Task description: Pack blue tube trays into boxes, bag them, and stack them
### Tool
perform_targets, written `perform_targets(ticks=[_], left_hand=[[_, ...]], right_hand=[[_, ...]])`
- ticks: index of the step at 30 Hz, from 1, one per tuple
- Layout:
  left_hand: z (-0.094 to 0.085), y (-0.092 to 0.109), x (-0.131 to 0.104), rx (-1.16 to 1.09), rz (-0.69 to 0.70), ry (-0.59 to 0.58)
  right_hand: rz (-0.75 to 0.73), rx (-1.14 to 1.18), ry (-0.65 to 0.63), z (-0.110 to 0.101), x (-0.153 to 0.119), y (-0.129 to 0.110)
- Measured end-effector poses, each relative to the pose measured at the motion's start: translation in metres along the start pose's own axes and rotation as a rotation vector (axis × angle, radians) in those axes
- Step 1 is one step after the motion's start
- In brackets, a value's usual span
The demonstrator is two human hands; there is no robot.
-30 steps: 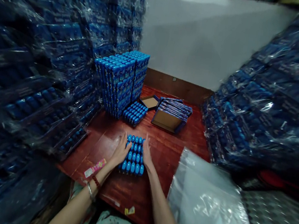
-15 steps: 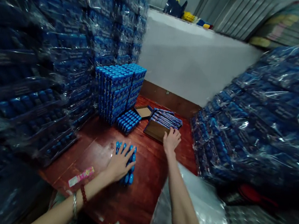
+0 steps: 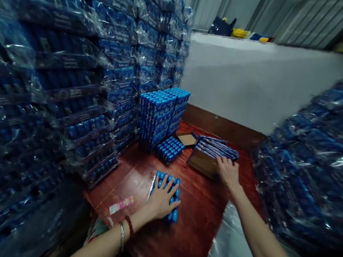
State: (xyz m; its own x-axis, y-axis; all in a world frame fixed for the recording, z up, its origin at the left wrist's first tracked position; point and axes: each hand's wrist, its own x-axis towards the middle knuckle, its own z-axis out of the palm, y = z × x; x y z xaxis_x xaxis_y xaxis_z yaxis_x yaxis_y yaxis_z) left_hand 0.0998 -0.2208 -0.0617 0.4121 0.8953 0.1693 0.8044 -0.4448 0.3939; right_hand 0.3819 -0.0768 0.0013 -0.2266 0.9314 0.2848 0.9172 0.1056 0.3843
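Note:
My left hand (image 3: 162, 197) lies spread over a block of small blue bottles (image 3: 175, 205) standing close together on the reddish wooden surface. The palm and fingers cover much of the block. My right hand (image 3: 227, 170) is at the right edge of an open brown cardboard tray (image 3: 201, 162), its fingers bent over the rim; the thumb is hidden. Behind that tray, several flattened or nested printed trays (image 3: 216, 146) lie fanned out. Another open tray (image 3: 187, 138) is to their left. A filled tray of blue bottles (image 3: 169, 148) sits nearby.
A tall stack of filled blue packs (image 3: 156, 118) stands behind. Plastic-wrapped packs rise as walls on the left (image 3: 55, 65) and right (image 3: 316, 166). A pink wrapper (image 3: 121, 205) lies at left, and clear plastic bags (image 3: 231, 247) lie under my right arm. A white wall (image 3: 230, 73) closes the back.
The view has turned left, so everything sits further right in the picture. My left hand stays on the bottles; my right hand stays at the tray's edge, its fingers slightly shifted.

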Motion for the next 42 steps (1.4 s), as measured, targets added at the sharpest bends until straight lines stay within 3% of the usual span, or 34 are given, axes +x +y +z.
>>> perform_targets(ticks=[4, 10, 14, 19, 30, 35, 42], left_hand=[[0.004, -0.001, 0.000, 0.021, 0.009, 0.004], [0.002, 0.000, 0.000, 0.003, -0.002, 0.001], [-0.001, 0.001, 0.002, -0.040, -0.020, -0.015], [-0.001, 0.001, 0.003, -0.072, -0.023, -0.010], [-0.004, 0.002, 0.003, -0.077, -0.030, -0.022], [-0.001, -0.001, -0.007, 0.003, -0.014, -0.060], [0.008, 0.001, -0.054, 0.120, 0.040, 0.038]], right_hand=[[-0.027, 0.005, -0.027, -0.006, 0.016, -0.011], [0.000, 0.037, -0.044, -0.031, 0.042, -0.013], [0.022, 0.066, -0.031, -0.034, 0.030, -0.018], [0.073, 0.103, -0.039, -0.021, 0.009, -0.035], [0.048, 0.227, -0.041, -0.014, -0.013, -0.056], [0.214, 0.289, -0.037, -0.018, -0.013, -0.044], [0.478, 0.366, 0.017, -0.029, -0.022, -0.011]])
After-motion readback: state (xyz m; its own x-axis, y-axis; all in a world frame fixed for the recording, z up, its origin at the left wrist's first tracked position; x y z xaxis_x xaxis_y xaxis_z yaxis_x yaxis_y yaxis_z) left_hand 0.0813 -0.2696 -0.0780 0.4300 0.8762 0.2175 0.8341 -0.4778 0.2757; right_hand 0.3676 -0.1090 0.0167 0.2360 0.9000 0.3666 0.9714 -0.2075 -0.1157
